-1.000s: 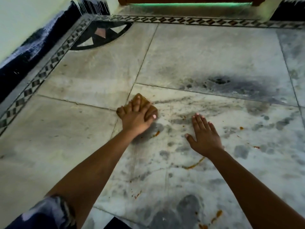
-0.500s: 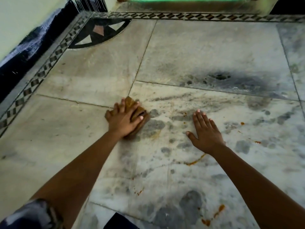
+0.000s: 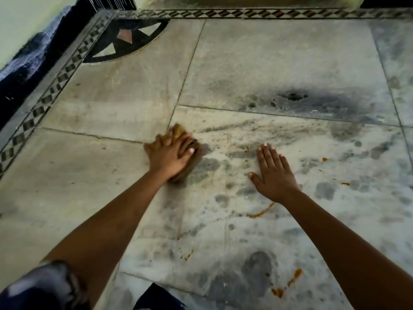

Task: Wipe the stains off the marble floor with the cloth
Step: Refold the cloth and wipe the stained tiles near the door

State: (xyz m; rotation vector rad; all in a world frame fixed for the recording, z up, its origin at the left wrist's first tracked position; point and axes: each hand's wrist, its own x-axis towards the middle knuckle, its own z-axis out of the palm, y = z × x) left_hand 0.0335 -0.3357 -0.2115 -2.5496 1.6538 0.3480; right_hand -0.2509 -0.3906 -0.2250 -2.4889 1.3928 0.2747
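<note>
My left hand [image 3: 169,156] presses a crumpled brown cloth [image 3: 178,132] flat against the marble floor [image 3: 279,63], near where tile seams cross. Most of the cloth is hidden under the palm and fingers. My right hand [image 3: 273,175] lies flat on the floor to the right, fingers spread, holding nothing. Orange-brown stains mark the tile: a streak [image 3: 261,212] just below my right wrist, drips [image 3: 286,285] near the bottom, small spots [image 3: 324,159] to the right.
A checkered border strip [image 3: 51,92] runs along the dark wall base at left and across the top. A black inlaid quarter circle [image 3: 125,39] fills the far left corner. A dark smudge [image 3: 292,96] lies on the far tile. Dark fabric [image 3: 156,298] shows at the bottom edge.
My left hand slid the cloth left and back a little, then slightly toward the right again. My right hand has stayed flat in place. The view shifted downward.
</note>
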